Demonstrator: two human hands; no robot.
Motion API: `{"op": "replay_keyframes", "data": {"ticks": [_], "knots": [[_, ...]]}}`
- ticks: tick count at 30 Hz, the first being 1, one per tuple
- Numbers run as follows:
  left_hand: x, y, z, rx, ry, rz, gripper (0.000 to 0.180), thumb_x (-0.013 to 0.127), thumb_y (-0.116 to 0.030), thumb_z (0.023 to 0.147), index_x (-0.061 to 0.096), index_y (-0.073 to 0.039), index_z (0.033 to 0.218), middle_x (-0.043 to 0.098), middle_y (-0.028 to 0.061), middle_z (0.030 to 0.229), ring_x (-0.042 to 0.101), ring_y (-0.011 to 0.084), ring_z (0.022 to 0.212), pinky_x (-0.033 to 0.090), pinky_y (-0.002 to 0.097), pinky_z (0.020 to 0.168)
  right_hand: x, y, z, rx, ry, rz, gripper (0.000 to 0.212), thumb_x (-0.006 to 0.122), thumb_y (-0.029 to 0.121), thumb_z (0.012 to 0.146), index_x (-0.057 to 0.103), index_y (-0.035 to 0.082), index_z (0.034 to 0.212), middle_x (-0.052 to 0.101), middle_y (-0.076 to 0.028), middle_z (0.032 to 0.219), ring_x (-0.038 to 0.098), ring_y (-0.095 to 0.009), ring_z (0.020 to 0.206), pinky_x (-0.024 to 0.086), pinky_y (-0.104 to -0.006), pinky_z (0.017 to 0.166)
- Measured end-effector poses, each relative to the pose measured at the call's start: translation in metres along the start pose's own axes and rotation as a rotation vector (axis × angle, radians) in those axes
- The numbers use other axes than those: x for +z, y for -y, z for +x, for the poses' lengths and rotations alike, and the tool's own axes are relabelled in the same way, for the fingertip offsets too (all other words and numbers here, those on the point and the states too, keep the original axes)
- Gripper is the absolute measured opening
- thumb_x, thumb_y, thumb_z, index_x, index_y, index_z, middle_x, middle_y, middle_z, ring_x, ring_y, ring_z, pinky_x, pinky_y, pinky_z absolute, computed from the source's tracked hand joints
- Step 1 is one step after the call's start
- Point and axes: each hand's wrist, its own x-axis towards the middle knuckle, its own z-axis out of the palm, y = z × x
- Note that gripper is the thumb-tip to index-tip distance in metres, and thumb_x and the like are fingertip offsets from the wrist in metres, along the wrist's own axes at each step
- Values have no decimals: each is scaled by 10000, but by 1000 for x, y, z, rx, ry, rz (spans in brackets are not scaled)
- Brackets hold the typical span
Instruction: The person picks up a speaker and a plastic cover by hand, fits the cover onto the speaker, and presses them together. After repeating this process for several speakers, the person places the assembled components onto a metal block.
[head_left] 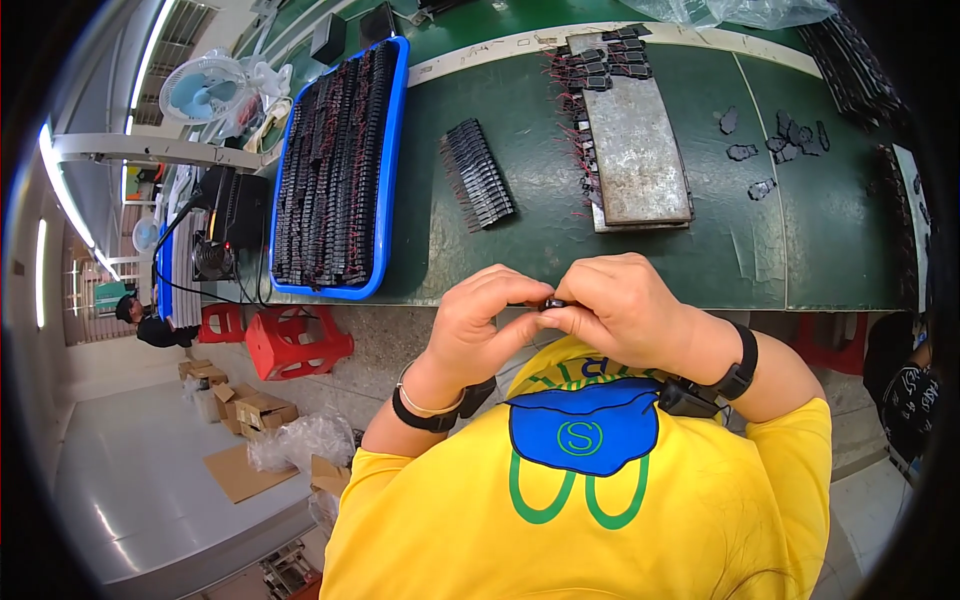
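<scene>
1. Brown cardboard boxes point(238, 405) sit on the floor at lower left, with a flat sheet of cardboard point(240, 472) and crumpled clear plastic wrap point(300, 440) just beside them.
2. A clear plastic bag point(735, 10) lies at the far edge of the green-topped desk point(540, 140).
3. A long blue plastic tray point(340, 170) packed with rows of small black parts with red wires rests on the left of the desk; a short row of black flat parts point(477, 175) lies to its right.
4. A grey metal plate point(640, 150) sits further right, with black wired parts along its far end and left edge.
5. Loose black pieces point(775, 150) lie scattered on the right of the desk.
6. The small black component point(553, 303) is held up in front of the near desk edge, between both hands.
7. The left hand point(480, 320) pinches it, grip clenched on its left end.
8. The right hand point(625, 305) clasps its right end, fingers curled tight.
9. Each wrist wears a black band.
</scene>
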Motion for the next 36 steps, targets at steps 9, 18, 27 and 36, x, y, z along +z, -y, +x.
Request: {"op": "replay_keyframes", "data": {"ticks": [9, 18, 27, 36], "knots": [[-6, -5, 1, 34, 42, 63, 199, 715, 8, 687, 646, -18, 872, 660, 96, 780, 632, 233, 699, 484, 294, 616, -1, 1, -5, 134, 55, 137, 197, 743, 134, 735, 582, 32, 784, 590, -110, 672, 589, -272, 582, 457, -336, 506], [-9, -3, 3, 90, 7, 160, 206, 717, 22, 669, 640, -25, 854, 656, 94, 786, 624, 239, 700, 482, 298, 617, 2, -2, -6, 16, -1, 23, 181, 715, 66, 738, 616, 6, 878, 613, -119, 728, 613, -270, 628, 482, -336, 537], [-12, -3, 13, 164, 48, 364, 211, 716, 30, 637, 616, -17, 817, 630, 98, 774, 601, 265, 695, 479, 324, 614, 2, -11, -5, -123, -4, -234, 182, 681, 106, 758, 595, 9, 886, 602, -102, 710, 613, -272, 636, 491, -353, 555], [-10, -5, 19, 228, 59, 382, 223, 711, 29, 623, 617, -22, 818, 624, 93, 769, 601, 264, 686, 477, 330, 611, -2, -5, -2, 18, -19, -42, 179, 698, 87, 725, 579, 18, 840, 562, -95, 672, 588, -270, 600, 468, -355, 529]]}}
